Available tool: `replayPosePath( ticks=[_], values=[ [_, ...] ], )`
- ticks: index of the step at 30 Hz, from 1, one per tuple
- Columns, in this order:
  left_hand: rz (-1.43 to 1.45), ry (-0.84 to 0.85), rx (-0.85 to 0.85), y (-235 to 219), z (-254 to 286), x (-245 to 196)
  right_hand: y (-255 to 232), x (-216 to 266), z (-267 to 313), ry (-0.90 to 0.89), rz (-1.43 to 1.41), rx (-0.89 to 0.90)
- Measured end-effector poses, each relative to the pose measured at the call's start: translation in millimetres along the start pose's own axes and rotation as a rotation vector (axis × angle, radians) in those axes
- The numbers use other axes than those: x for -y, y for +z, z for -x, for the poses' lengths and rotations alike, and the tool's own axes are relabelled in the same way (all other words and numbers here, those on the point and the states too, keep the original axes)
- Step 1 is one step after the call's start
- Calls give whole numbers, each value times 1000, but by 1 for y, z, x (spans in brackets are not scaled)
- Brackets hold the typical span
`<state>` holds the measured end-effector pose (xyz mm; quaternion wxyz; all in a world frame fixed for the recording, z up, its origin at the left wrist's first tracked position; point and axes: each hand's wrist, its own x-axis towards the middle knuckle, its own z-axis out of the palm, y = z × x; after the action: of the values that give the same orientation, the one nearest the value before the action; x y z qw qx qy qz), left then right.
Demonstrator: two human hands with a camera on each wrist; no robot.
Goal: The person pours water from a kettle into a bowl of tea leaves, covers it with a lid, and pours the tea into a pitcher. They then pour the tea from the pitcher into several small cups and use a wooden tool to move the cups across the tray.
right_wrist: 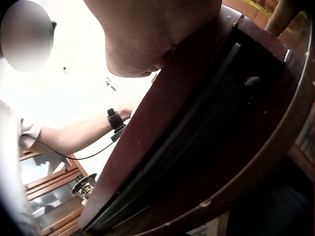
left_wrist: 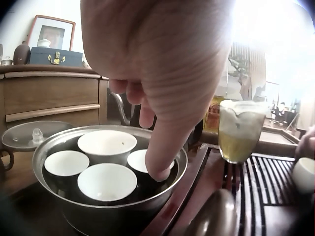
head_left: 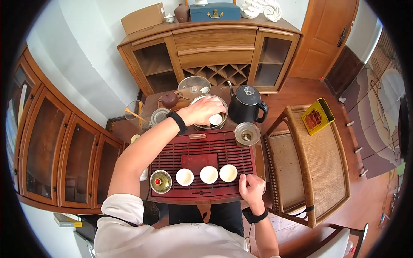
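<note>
My left hand (head_left: 204, 109) reaches over a metal pot (left_wrist: 74, 199) behind the tea tray and pinches a white teacup (head_left: 215, 119). In the left wrist view the thumb overlaps this cup's rim; the other fingertips on it are hidden. Several more white cups (left_wrist: 107, 182) sit in the pot. My right hand (head_left: 252, 188), curled into a fist, rests at the front right corner of the dark red slatted tea tray (head_left: 200, 161). Close to it on the tray stand three white cups (head_left: 228, 173) in a row, and a lidded bowl (head_left: 161, 182) is at the left.
A black kettle (head_left: 246, 107) stands right of the pot, with a glass pitcher and strainer (head_left: 247, 134) before it. A glass lid (head_left: 187, 88) and brown teapot (head_left: 169, 100) lie behind to the left. A yellow tin (head_left: 317, 117) sits on the wicker cart (head_left: 322, 163).
</note>
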<state>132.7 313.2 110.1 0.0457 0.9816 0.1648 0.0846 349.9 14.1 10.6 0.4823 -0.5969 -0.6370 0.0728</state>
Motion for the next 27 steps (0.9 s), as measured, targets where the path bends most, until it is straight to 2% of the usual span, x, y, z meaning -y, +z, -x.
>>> replayPosePath(
  ticks=[1,3,7,9,10,11,13,15,16,18,20,22,26,27],
  values=[
    [-10,-17,-57,-9,6,-5,0,0,0,8,4,4],
    [17,-58,-38,-30,20,-15,1,-1,0,6,5,11],
    [-34,-153,-127,-83,63,-57,3,-6,2,-39,41,2],
    [3,-261,-148,-105,90,-81,2,-6,3,-26,30,16],
    [-16,-235,-229,-111,106,-93,2,-7,3,-3,11,24],
    [-17,-237,-230,-119,121,-108,0,-6,3,25,-19,33],
    [91,-417,-262,-135,150,-142,-6,1,0,176,-60,90],
    [100,-521,-306,-142,178,-178,-22,19,-13,155,-50,179],
    [152,-623,-428,-131,204,-215,-29,38,-27,115,-70,226],
    [256,-743,-514,-107,221,-253,-34,62,-62,44,-82,301],
    [423,-737,-620,-75,231,-287,-26,74,-89,-47,-80,345],
    [527,-838,-679,-33,239,-312,-12,84,-115,-165,7,414],
    [607,-940,-754,40,236,-325,31,101,-147,-268,65,525],
    [613,-943,-757,53,234,-324,44,101,-152,-380,86,505]
  ],
)
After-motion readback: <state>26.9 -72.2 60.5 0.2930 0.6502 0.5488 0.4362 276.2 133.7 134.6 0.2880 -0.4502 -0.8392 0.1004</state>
